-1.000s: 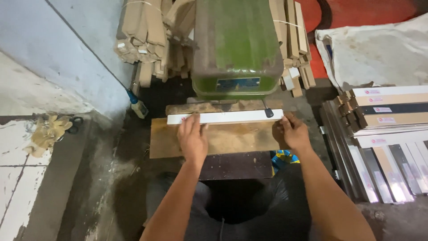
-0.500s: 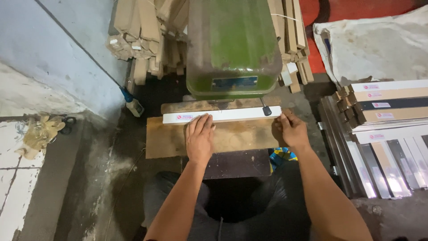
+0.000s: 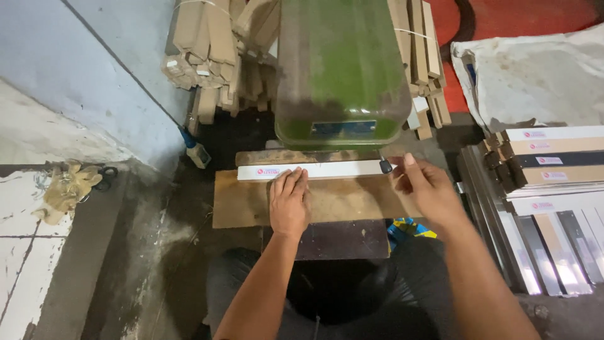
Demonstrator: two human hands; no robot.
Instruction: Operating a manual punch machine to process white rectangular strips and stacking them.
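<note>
A long white strip [image 3: 327, 170] with a small pink mark near its left end lies across a brown wooden board [image 3: 239, 201], right under a big green machine [image 3: 340, 69]. My left hand [image 3: 289, 204] rests flat on the board, fingertips pressing the strip's front edge near its middle. My right hand [image 3: 428, 189] is at the strip's right end, fingers curled around that end beside a small black knob [image 3: 385, 166].
Bundles of tan cardboard strips [image 3: 207, 50] lean against the blue wall behind the machine. Stacks of white, brown and black strips [image 3: 547, 157] lie at the right. A crumpled glove [image 3: 66, 189] sits on the left ledge. A white sack [image 3: 535, 75] lies at back right.
My left hand slid right along the strip toward its middle. The view shifted slightly; the strip stays under the machine.
</note>
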